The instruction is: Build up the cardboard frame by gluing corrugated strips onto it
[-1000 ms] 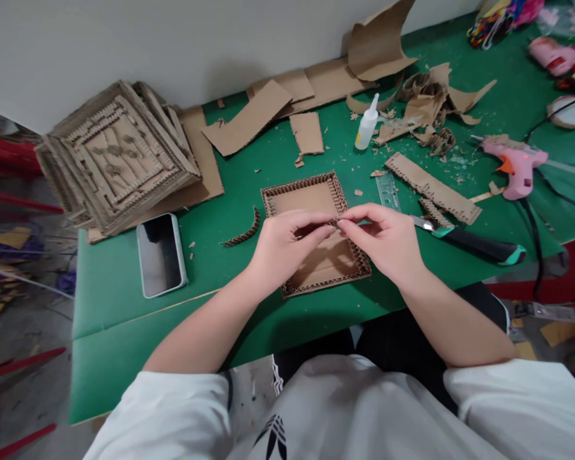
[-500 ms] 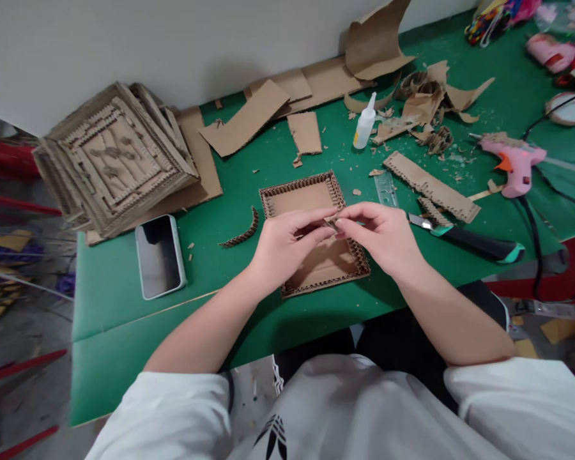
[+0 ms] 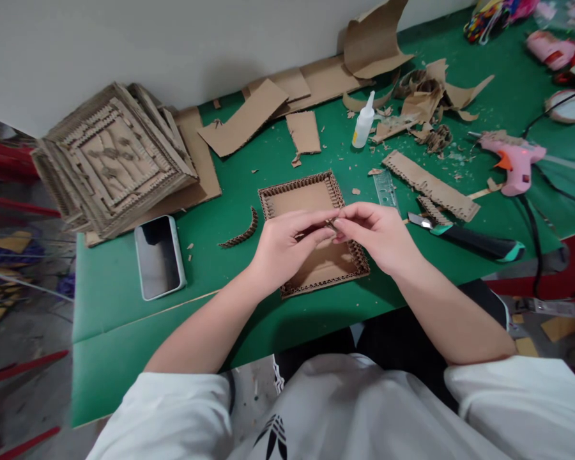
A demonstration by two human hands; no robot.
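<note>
Over the middle of a shallow cardboard tray (image 3: 311,281), edged with corrugated strips, my two hands meet at the fingertips. Both pinch one small piece of cardboard (image 3: 332,223), mostly covered by the fingers. My left hand (image 3: 287,246) is closed on it from the left; my right hand (image 3: 383,233) is closed on it from the right. To the left of the tray lies a curved corrugated strip (image 3: 243,234). A utility knife (image 3: 474,241) with its blade out rests right of my right hand, beside a short corrugated piece (image 3: 434,211).
A phone (image 3: 160,257) lies at left, below stacked cardboard panels (image 3: 117,156). Behind the tray stand a white glue bottle (image 3: 363,122) and cardboard scraps (image 3: 421,96). A clear ruler (image 3: 386,189), a toothed cardboard strip (image 3: 431,184) and a pink glue gun (image 3: 515,160) lie to the right.
The small cardboard piece has turned slightly between my fingertips. Both hands keep nearly the same place and grip; nothing else on the table has moved.
</note>
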